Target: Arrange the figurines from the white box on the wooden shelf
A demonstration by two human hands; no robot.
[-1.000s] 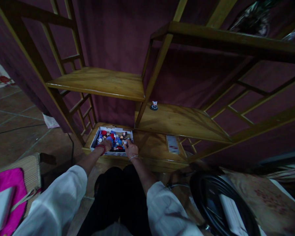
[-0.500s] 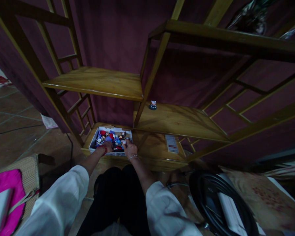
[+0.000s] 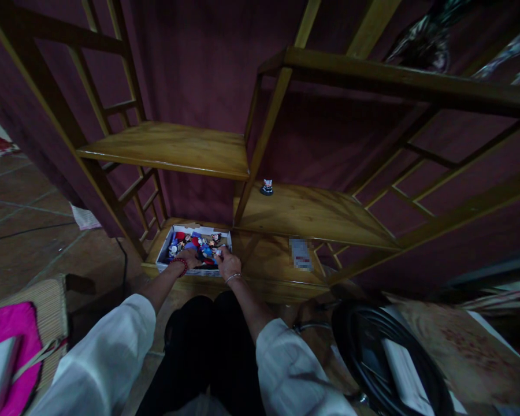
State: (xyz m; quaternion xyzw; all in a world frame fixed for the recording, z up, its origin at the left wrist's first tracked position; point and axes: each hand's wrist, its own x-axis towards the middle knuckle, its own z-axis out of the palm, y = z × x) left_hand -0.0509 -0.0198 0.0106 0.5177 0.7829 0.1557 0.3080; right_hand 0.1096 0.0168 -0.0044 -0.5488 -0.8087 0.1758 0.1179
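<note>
Figurines lay just far of the left hand, in a box running left to right; the right hand was at its right end, finger grips impossible to tell.

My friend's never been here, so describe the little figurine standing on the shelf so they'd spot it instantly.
On the wooden shelf unit, find the right-hand board just above the white box's level. Near its left end is the small figurine, pale on top, dark below. It stands alone, while the other figures lie jumbled in the box.
</note>
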